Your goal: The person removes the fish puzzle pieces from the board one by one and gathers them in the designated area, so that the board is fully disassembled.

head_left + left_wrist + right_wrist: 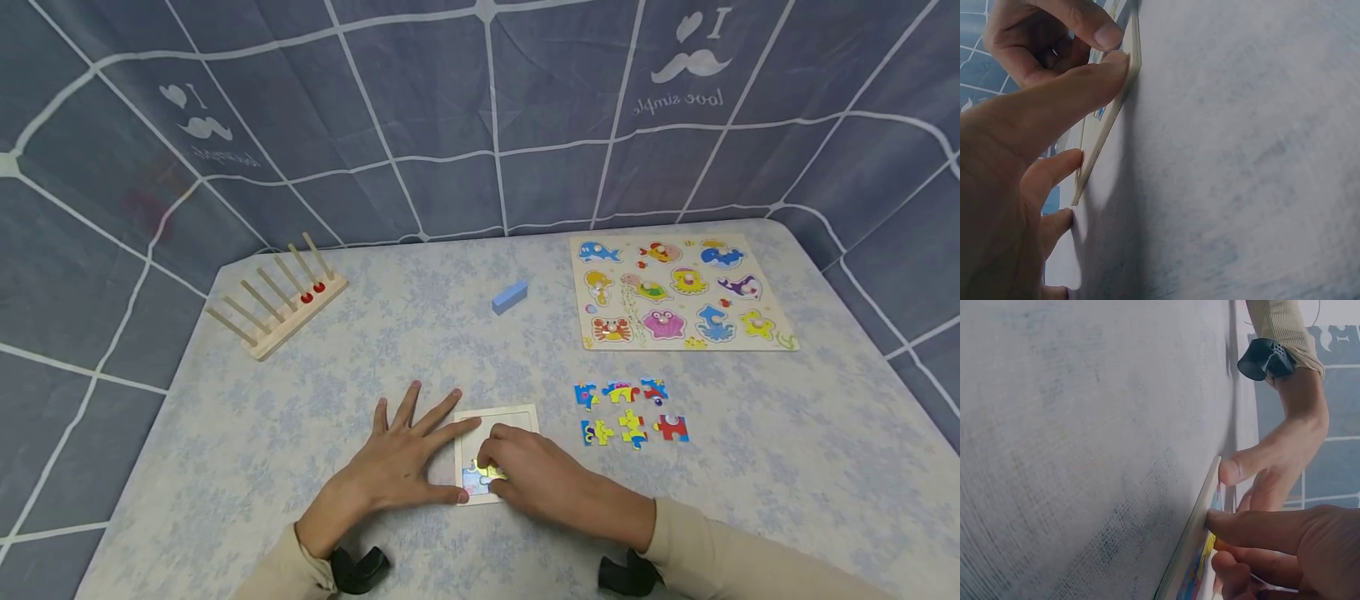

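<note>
A small square wooden puzzle tray (497,411) lies flat on the table, with a light-blue puzzle piece (474,482) in its near left corner. My left hand (401,467) is spread beside the tray, its thumb and index fingertip touching the left border. Over the tray, my right hand (536,475) curls its thumb and fingers about a yellow puzzle piece (491,468) next to the blue one. Part of that piece is hidden under the fingers. In the right wrist view the thumb (1254,531) reaches the tray's edge, close to the yellow piece.
Several loose jigsaw pieces (632,425) lie in two rows right of the tray. Behind them is a sea-animal peg board (682,292). A blue block (510,297) lies at mid-table, and a wooden peg rack (300,321) with two red beads stands at the left.
</note>
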The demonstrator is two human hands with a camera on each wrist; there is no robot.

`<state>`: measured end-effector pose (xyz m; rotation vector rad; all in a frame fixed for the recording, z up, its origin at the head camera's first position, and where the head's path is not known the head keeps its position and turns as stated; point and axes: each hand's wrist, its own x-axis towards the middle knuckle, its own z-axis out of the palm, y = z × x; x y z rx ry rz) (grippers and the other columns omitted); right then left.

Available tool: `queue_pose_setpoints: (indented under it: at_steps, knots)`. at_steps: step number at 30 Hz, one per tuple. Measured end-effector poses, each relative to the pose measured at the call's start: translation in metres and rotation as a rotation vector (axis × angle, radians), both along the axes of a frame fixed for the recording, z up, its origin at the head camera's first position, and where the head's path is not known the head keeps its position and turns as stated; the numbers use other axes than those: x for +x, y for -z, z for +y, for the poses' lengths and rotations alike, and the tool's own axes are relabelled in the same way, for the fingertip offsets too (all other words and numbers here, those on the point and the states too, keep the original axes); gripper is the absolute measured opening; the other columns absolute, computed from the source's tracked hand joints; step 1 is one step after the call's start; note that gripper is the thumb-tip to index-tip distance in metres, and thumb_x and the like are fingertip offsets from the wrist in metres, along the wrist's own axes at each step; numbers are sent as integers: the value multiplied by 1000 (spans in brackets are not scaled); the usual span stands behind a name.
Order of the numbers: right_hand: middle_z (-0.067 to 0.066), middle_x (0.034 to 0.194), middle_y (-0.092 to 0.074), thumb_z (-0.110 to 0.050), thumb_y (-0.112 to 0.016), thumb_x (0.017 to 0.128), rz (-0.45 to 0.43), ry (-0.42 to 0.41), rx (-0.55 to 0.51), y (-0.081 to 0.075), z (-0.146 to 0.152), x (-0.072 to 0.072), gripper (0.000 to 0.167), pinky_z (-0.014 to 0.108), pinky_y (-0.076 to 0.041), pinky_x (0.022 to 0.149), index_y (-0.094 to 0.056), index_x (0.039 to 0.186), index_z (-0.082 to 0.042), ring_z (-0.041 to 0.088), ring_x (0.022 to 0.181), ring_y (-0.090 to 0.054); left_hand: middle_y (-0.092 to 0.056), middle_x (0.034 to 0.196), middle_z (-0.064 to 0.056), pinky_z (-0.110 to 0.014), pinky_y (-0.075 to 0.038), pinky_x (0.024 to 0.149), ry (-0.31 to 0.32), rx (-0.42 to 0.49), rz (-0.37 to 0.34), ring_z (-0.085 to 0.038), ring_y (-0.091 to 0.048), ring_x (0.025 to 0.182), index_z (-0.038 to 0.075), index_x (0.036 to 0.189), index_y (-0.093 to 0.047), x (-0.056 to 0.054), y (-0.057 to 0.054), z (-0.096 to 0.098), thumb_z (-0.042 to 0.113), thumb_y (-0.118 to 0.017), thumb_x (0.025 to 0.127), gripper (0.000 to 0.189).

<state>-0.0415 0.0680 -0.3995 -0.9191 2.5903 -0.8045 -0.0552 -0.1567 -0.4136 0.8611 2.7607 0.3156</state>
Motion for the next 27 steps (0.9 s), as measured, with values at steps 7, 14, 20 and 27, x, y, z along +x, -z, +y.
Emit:
queue_pose_setpoints:
  at_steps: [7, 14, 20, 27]
  knots:
    - [-7, 73, -51, 1, -74, 81, -55, 27, -50, 2, -3, -2, 14, 20, -42, 60, -70, 94, -3, 6, 68, -46, -16, 164, 5, -80, -11, 101, -8, -19, -9, -48, -4, 146, 40, 151, -38, -1, -2, 1, 77, -61, 76, 86]
    - [-8, 68, -49, 6, -72, 79, -91, 69, -77, 3, -4, -2, 15, 20, -42, 58, -68, 88, -4, 5, 67, -45, -17, 164, 5, -80, -12, 101, -10, -13, -14, -48, -4, 146, 40, 150, -39, 0, -1, 1, 76, -63, 75, 86]
    - [-7, 73, -53, 2, -75, 79, -82, 80, -104, 3, -2, 2, 15, 18, -43, 58, -68, 90, -5, 3, 65, -47, -18, 164, 5, -81, -12, 101, -9, -9, -14, -48, -5, 146, 41, 150, -39, 0, -1, 1, 77, -63, 75, 87]
    - [-14, 71, -58, -3, -71, 87, -174, 76, -243, 8, 3, 2, 9, 18, -48, 59, -66, 87, -11, -2, 63, -53, -15, 164, 6, -80, -9, 102, -16, 4, -34, -46, -1, 147, 41, 151, -38, -1, -1, 0, 77, -65, 73, 90]
